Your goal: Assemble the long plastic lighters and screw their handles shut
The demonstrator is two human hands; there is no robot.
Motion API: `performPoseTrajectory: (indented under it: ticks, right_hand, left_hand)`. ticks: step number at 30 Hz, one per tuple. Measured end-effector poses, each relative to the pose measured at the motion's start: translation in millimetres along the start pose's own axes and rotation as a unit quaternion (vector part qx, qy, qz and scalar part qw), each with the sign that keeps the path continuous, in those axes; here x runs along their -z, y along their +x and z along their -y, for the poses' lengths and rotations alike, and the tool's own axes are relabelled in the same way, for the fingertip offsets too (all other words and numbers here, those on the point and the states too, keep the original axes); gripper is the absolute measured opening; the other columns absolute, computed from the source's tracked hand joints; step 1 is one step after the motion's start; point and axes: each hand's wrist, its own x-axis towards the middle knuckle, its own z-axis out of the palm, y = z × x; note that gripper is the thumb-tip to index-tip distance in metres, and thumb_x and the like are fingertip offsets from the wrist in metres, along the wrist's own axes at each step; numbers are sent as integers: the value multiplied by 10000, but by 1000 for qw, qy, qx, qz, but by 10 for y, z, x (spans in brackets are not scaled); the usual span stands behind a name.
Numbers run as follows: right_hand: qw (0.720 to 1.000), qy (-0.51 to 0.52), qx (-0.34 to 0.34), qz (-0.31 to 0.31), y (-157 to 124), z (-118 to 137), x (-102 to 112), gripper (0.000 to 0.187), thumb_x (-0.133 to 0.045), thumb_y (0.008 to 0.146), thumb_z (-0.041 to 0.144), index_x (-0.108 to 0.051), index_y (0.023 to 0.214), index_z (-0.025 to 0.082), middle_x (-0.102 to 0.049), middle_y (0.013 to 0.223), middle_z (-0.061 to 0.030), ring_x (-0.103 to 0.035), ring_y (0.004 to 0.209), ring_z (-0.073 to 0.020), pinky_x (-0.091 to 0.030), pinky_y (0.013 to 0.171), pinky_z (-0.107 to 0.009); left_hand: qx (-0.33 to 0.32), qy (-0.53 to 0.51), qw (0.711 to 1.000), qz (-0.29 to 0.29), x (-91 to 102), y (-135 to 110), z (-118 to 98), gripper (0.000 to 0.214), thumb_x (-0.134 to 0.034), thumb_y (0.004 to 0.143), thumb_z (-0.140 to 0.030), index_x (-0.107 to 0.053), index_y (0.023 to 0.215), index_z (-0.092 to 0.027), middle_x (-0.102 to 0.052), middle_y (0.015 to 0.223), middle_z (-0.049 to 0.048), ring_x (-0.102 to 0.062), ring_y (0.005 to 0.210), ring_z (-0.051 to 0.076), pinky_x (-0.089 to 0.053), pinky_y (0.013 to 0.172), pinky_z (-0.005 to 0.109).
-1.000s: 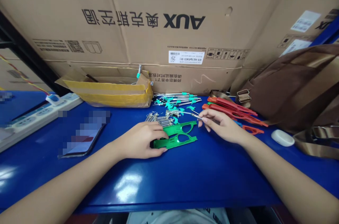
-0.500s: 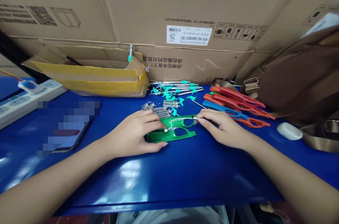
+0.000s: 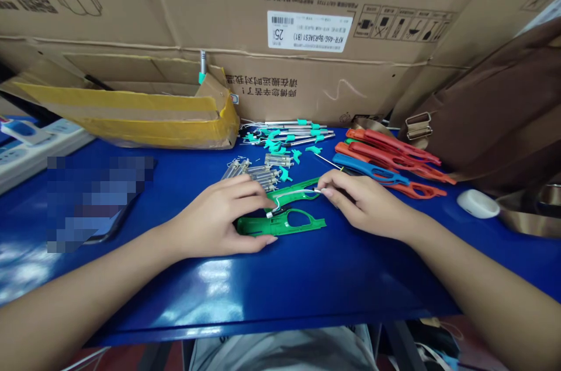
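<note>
My left hand (image 3: 219, 213) curls around the left end of a green plastic lighter shell half (image 3: 263, 226), thumb on the near side and fingers on the far side. This half lies on the blue table with its hollow side up and an oval opening at its right. A second green shell half (image 3: 287, 191) lies just beyond it, partly under my left fingertips. A thin white wire (image 3: 298, 191) runs over the shells, with a small white end piece (image 3: 269, 215) by my left index finger. My right hand (image 3: 359, 201) pinches the wire's right end between thumb and finger.
Behind my hands lie clear lighter tanks (image 3: 263, 175) and metal tubes with teal parts (image 3: 302, 132). Red and blue shells (image 3: 390, 155) are stacked at right, near a white rounded case (image 3: 477, 203). A phone (image 3: 109, 201), power strip (image 3: 44, 146) and taped carton (image 3: 144, 125) stand left.
The view has tipped downward. The two green shell halves lie farther apart, and a dark piece now shows between them. Both hands keep nearly the same hold.
</note>
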Motion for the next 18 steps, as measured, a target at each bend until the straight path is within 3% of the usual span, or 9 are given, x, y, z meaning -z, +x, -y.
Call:
performPoseTrajectory:
  ticks: [2, 6, 12, 18]
  right_hand:
    - [1000, -26, 7, -1, -3, -1, 6, 211, -396, 1067, 347, -574, 1066, 235, -671, 831, -11, -637, 727, -165, -425, 674, -279]
    - [996, -86, 28, 5, -12, 0, 35, 204, -408, 1070, 334, -586, 1094, 238, -734, 981, -27, -703, 858, -198, -449, 736, -299]
    - [991, -118, 48, 46, -17, 3, 79, 200, -417, 1070, 334, -595, 1099, 247, -745, 1005, -14, -718, 871, -198, -460, 734, -308]
    - [990, -109, 56, 69, -19, -1, 58, 191, -441, 1063, 330, -609, 1103, 249, -749, 1013, -14, -717, 877, -196, -476, 741, -313]
  left_hand:
    - [-3, -5, 1000, -8, -7, -12, 16, 403, -679, 925, -436, -666, 1230, -174, -722, 1156, 95, -671, 1032, 236, -535, 911, 362]
    - [-44, 11, 998, 40, -24, -32, 50, 516, -620, 974, -427, -565, 1426, -183, -656, 1391, 122, -647, 1255, 271, -532, 1069, 397]
    - [-101, 27, 992, 75, 4, -31, 26, 390, -572, 999, -387, -677, 1296, -156, -738, 1261, 92, -675, 1228, 276, -506, 1136, 440]
    - [-74, 29, 992, 95, 96, -22, 59, 393, -564, 996, -383, -698, 1284, -152, -733, 1266, 89, -693, 1200, 274, -548, 1090, 426]
